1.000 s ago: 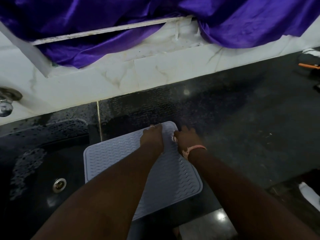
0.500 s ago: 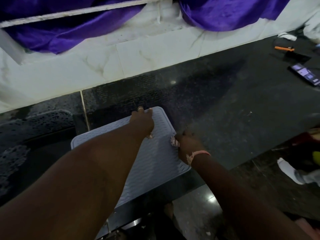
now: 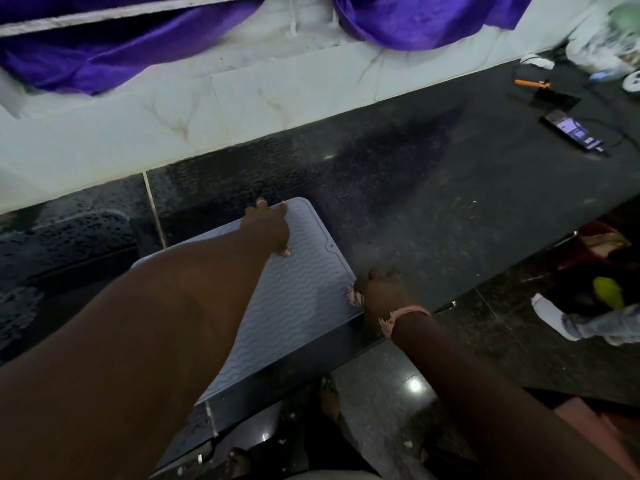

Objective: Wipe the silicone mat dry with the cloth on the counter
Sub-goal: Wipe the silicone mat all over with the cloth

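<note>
Your left hand lies on the far part of the mat, fingers reaching to its far edge and the thumb pressing down on the ribbed surface; the fingers look fairly straight, so it steadies the mat and does not grip it. Your right hand is curled at the mat's right edge, near its front corner, and a small pale scrap shows at the fingers. Whether that scrap is the cloth or part of the wrist band you cannot tell from here.

The mat lies flat on the dark desk, its near edge along the desk's front lip and its left part lying toward the sink. Droplets sit on the ribs near your left thumb.

Expect the mat to be light, soft and floppy, and the wet silicone may slide on the polished stone. Pin it with a flat palm at a corner or edge while you wipe, and follow the wavy grooves, where water would likely collect.

The sink is the only basin in view; its rim is beaded with water and its inside is too dark to read.
</note>
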